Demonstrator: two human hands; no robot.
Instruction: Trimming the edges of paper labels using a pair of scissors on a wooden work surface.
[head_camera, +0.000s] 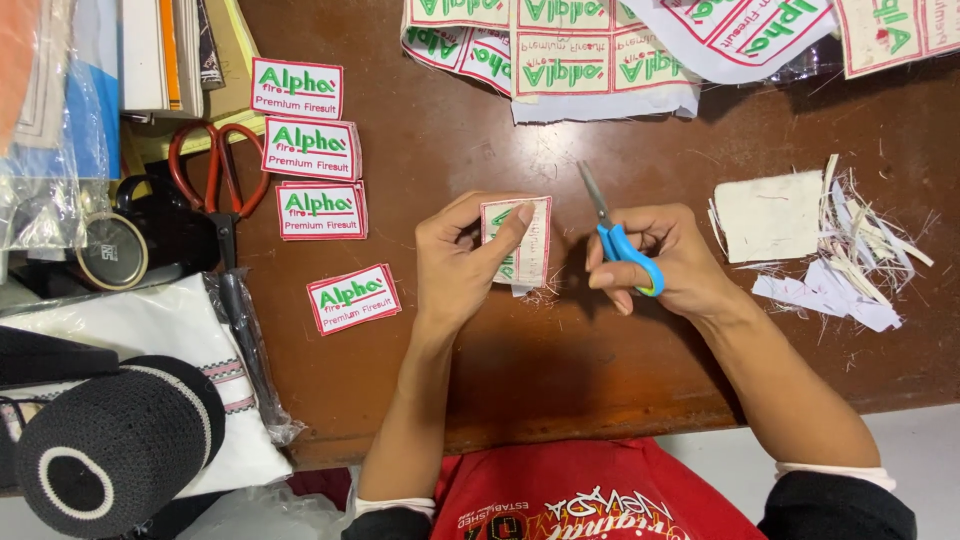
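Pinching a small embroidered patch (520, 245) by its left edge, the left hand (462, 262) holds it upright over the counter (560, 360), thumb across its face. Just right of it, the right hand (655, 258) grips blue-handled scissors (618, 236), blades nearly closed and pointing far. The patch looks light, thin and floppy, best held near the cutting edge. Left lie 4 trimmed patches (322, 210) beside 1 pair of red-handled shears (218, 185); offcuts (850, 260) litter the right.
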